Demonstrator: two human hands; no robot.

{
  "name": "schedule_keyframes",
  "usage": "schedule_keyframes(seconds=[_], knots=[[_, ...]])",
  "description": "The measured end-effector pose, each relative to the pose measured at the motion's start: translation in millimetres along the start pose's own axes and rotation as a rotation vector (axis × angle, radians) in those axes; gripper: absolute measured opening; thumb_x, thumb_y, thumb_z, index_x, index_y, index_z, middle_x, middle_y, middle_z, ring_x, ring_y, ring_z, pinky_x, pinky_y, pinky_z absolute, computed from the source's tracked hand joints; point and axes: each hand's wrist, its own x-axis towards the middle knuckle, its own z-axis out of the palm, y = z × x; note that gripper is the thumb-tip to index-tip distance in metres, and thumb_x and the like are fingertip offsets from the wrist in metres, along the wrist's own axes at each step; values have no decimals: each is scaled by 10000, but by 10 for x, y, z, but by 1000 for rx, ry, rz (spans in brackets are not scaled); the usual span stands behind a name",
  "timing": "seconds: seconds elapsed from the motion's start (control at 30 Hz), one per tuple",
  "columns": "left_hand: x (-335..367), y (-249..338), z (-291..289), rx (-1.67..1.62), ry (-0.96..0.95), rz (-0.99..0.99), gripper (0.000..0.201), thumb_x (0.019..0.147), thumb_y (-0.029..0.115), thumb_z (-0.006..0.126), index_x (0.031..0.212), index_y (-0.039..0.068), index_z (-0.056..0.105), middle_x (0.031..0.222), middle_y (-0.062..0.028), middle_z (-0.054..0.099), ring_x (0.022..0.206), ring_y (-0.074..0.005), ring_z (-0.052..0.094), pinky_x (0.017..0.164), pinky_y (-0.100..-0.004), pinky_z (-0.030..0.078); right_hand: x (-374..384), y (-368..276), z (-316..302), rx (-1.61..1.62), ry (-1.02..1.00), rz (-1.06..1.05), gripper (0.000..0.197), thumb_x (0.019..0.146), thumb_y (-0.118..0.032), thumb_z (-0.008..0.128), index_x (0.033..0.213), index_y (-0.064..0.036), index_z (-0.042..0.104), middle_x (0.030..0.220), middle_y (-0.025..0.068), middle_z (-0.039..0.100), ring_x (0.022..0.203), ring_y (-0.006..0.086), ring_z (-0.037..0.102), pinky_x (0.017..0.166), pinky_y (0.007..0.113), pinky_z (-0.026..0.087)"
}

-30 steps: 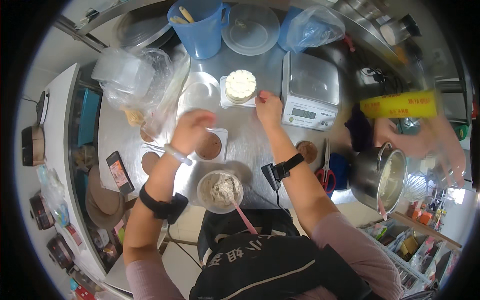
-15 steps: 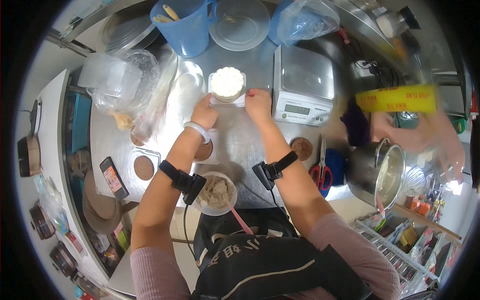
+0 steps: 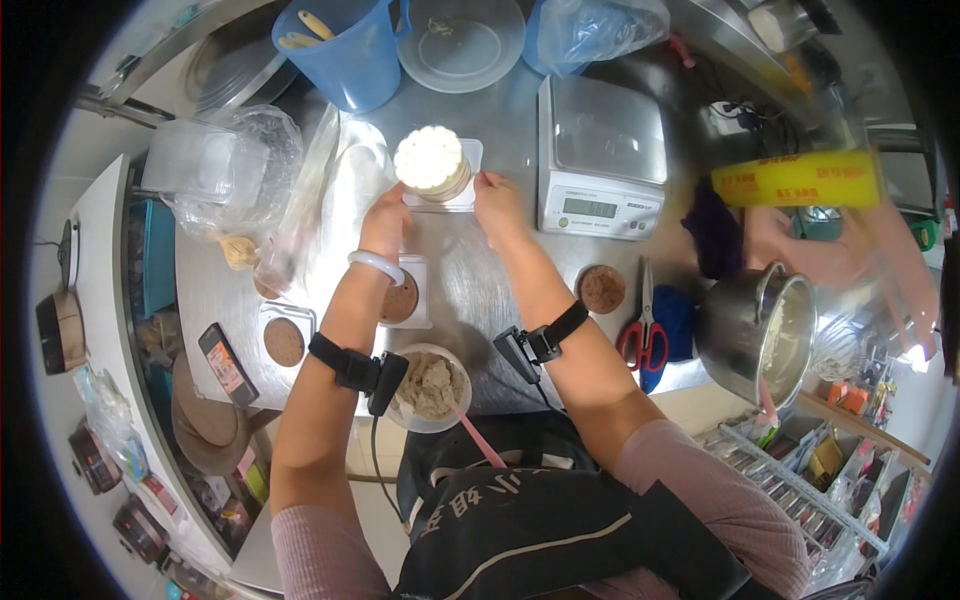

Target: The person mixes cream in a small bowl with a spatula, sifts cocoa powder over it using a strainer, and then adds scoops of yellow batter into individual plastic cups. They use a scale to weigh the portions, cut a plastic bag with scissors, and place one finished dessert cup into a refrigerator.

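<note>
A small round layer cake (image 3: 430, 160) topped with piped white cream sits on a square white tray (image 3: 436, 205). Both my hands grip that tray from opposite sides. My left hand (image 3: 384, 222), with a pale bangle at its wrist, has its fingers closed on the left edge. On the right edge, my right hand (image 3: 500, 210) pinches the tray near its corner. The cake leans a little to the left in view, and its layered side shows on the right. Whether the tray is fully clear of the table, I cannot tell.
A digital scale (image 3: 602, 160) stands right of my right hand. Brown cake rounds (image 3: 602, 289) lie about the table. Near me are a bowl of greyish cream (image 3: 432, 390), red-handled scissors (image 3: 643, 340), a steel pot (image 3: 745, 330) and a phone (image 3: 228, 362). A blue jug (image 3: 345, 60) stands behind.
The cake and tray, held in both hands, have shifted slightly left and look larger and more tilted. The whole view has also moved a little.
</note>
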Motion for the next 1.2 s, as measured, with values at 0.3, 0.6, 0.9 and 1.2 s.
schedule_keyframes(seconds=[0.3,0.6,0.9,1.2], knots=[[-104,64,21,-211,97,-58,398,802,175,492,1148,-19,510,1205,-94,483,1164,-212,391,1012,-317,243,-25,-49,127,370,-65,89,380,924,-199,431,1232,21,392,1118,133,521,940,192,549,681,297,525],[-101,151,172,-280,206,-84,457,850,287,492,1176,-31,460,1116,-131,505,1070,-209,444,959,-335,317,-79,36,1,520,-81,8,348,927,-165,428,1210,34,389,1020,113,545,849,163,569,669,283,522],[-208,220,242,-667,-58,-61,416,914,300,406,1196,-5,439,1107,-118,531,1001,-212,516,881,-348,412,-489,-228,-446,589,-188,-61,305,921,-132,429,1172,40,418,1007,96,550,828,145,566,666,269,497],[-1063,480,477,-910,-499,-141,528,925,447,340,1268,50,400,1259,-99,482,1151,-245,470,963,-383,382,-1275,-514,-1021,619,-236,-40,270,913,-153,444,1104,37,456,982,101,570,849,158,584,701,281,494]])
